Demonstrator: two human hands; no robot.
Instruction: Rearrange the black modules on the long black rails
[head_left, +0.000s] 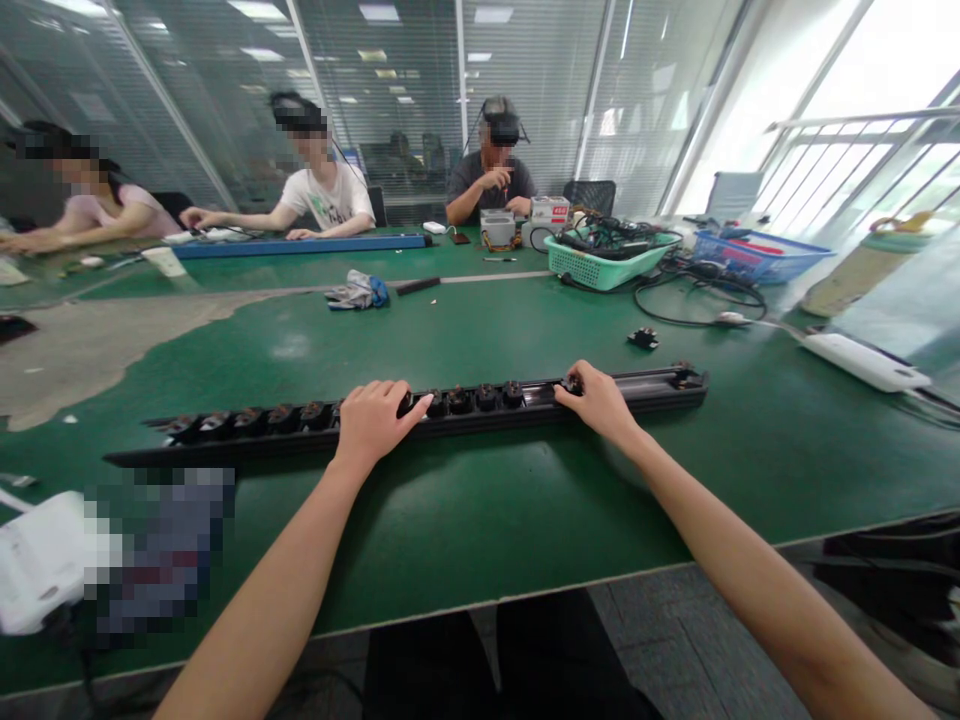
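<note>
A long black power strip housing (480,425), open on top, lies across the green table in front of me. A row of black socket modules (283,417) sits inside its left and middle part. My left hand (373,425) is closed over the middle of the strip, fingers on the far side and thumb along the modules. Farther right, my right hand (595,400) pinches a dark socket module (574,384) inside the channel; my fingers partly hide it. To the right of that hand, the channel shows its bare inside. One loose black module (643,338) lies on the table behind the strip.
A green basket (592,268) of cables and a blue basket (761,260) stand at the back right. A white power adapter (862,362) lies at right, a white device (52,560) at left. A crumpled cloth (358,291) lies beyond the strip. Several people sit across the table.
</note>
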